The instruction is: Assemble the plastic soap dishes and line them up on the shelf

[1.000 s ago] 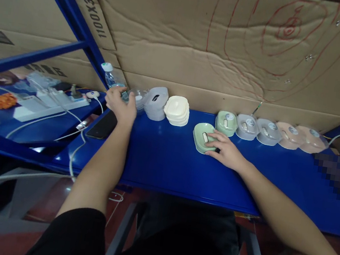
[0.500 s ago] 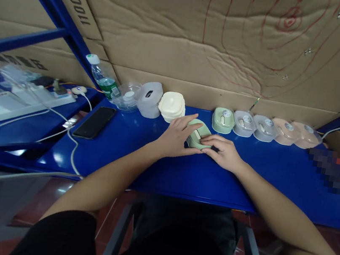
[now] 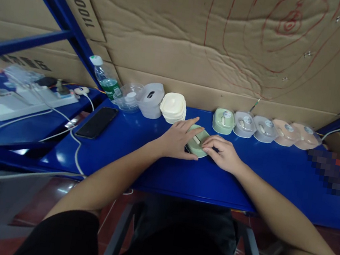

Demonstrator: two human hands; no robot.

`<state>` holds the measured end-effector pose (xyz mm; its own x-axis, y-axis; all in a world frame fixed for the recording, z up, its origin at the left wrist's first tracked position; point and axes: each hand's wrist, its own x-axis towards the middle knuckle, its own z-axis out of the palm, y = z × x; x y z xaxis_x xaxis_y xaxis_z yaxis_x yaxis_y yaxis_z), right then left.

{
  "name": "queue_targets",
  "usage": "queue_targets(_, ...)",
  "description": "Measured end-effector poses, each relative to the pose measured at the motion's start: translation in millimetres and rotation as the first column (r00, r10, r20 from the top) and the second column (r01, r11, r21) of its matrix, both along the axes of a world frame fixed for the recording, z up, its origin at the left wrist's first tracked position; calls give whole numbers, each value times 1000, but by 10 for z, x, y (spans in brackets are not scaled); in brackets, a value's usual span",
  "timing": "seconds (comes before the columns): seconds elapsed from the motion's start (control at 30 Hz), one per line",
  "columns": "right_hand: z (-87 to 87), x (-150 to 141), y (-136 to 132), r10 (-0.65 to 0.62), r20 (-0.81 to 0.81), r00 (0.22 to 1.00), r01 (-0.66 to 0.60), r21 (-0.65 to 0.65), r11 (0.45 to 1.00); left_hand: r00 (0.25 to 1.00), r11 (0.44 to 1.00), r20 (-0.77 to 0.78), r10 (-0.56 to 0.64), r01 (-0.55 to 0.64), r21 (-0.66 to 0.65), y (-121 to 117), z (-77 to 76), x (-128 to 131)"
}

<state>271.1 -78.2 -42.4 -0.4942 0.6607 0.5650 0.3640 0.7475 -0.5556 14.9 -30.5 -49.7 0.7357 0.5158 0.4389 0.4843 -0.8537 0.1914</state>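
A pale green lidded box with a white bar on top lies on the blue table in front of me, partly covered by my hands. My left hand spans its left side, thumb at the near edge and fingers stretched over the far edge, holding it. At the right edge, the thumb and fingertips of my right hand are pinched together on top of the box. Whether something small is between those fingertips is hidden.
A row of lidded boxes, green, grey and peach, stands along the cardboard wall. Cream lids, stacked frosted covers, clear bowls and a water bottle stand at back left, near a black phone.
My left hand came from the bottle and clear bowls to the left side of the green box. My right hand has gone from spread over the box to a pinch at its right edge.
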Motion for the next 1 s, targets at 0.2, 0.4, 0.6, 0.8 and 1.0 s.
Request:
queue_targets(0.2, 7, 41, -21, -38, -61, 997, 41, 54, 998, 992, 986, 88, -90, 101, -135, 26, -61, -3)
queue_targets(0.4, -71, -17, 53, -128, -9, 992, 128, 144, 981, 958, 959, 287, 23, 60, -278, 7, -109, 76)
queue_targets(0.6, -110, -149, 81, -263, -62, 963, 270, 238, 933, 955, 937, 298, 16, 90, -337, -148, 42, 230)
queue_targets(0.8, -85, -91, 81, -272, -30, 962, 270, 255, 928, 949, 904, 309, 71, 70, -422, -181, 127, 211)
queue_targets(1.0, -44, 141, 96, -244, -45, 969, 247, 276, 929, 892, 918, 363, 268, -122, -378, 55, 56, -26)
